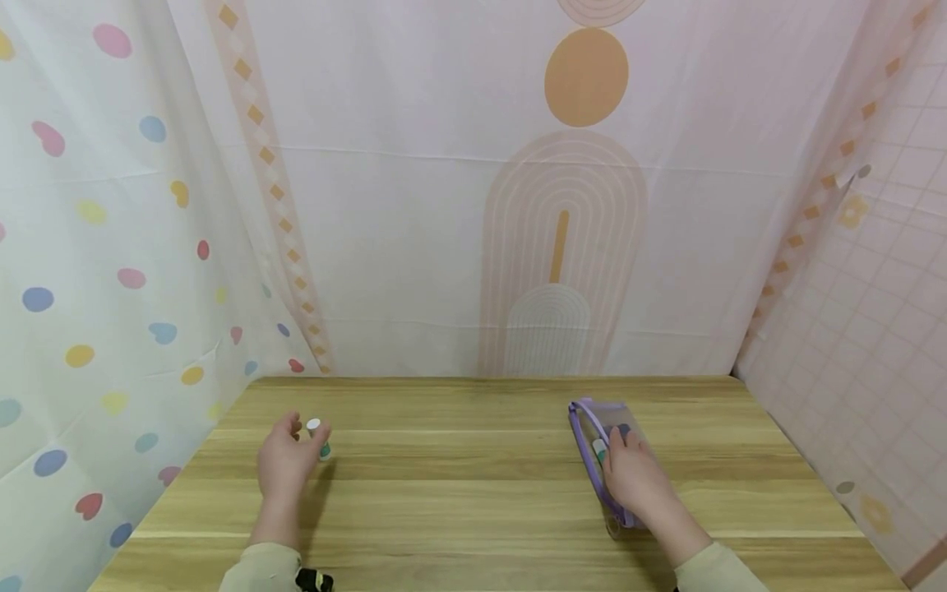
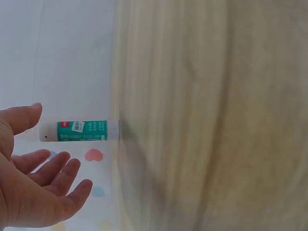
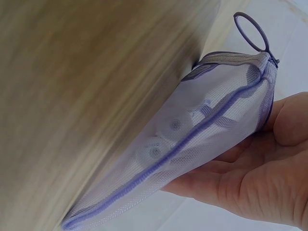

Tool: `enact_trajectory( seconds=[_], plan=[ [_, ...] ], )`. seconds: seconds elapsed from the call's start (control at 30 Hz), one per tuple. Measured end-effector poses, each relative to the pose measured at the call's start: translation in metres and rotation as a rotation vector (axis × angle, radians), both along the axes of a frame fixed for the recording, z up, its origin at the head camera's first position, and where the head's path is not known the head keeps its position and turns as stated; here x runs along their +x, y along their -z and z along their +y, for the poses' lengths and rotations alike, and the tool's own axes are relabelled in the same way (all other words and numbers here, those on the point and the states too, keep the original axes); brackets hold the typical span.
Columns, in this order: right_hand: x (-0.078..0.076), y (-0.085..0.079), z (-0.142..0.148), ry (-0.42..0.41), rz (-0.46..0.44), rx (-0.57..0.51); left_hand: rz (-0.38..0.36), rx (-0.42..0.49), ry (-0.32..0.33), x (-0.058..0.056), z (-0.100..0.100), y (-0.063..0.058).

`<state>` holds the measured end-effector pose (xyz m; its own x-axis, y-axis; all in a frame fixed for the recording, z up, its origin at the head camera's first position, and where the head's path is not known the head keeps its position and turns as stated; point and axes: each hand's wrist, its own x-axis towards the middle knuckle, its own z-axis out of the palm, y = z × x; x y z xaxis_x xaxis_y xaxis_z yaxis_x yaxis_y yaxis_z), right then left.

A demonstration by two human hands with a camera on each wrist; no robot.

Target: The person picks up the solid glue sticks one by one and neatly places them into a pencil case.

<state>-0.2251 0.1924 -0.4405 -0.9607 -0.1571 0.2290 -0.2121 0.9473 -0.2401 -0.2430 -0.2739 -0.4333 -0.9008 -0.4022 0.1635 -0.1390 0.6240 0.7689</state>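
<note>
A teal and white glue stick (image 2: 82,131) stands upright near the table's left side. My left hand (image 1: 284,460) is beside it, thumb and fingers spread around it; in the left wrist view a gap shows between them and the tube. Over at the right, my right hand (image 1: 639,477) holds the side of a purple-edged mesh zipper pouch (image 3: 211,139), its fingertips by the open mouth. Inside the pouch I see a teal and white tube (image 1: 598,449) and something dark blue (image 1: 621,431). Round white ends show through the mesh. The pouch hides part of the right fingers.
The wooden table (image 1: 444,485) runs between both hands, its back edge meeting a printed curtain (image 1: 399,247). More curtains hang at the left and right. A purple ring loop (image 3: 251,31) sticks out from the pouch's end.
</note>
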Motion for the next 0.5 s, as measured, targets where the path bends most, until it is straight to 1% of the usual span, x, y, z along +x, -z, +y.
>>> enact_trajectory(
  seconds=[0.1, 0.4, 0.5],
  plan=[
    [-0.0003, 0.0, 0.0, 0.001, 0.0, 0.001, -0.02, 0.002, 0.014, -0.0005, -0.001, 0.0022],
    [-0.0009, 0.0011, 0.0002, 0.001, 0.004, 0.0, -0.04, 0.041, 0.052, -0.0035, -0.0026, 0.0061],
    [-0.0011, 0.0017, -0.0001, 0.001, 0.006, -0.008, -0.043, 0.047, 0.049, -0.0045, -0.003, 0.0076]
  ],
)
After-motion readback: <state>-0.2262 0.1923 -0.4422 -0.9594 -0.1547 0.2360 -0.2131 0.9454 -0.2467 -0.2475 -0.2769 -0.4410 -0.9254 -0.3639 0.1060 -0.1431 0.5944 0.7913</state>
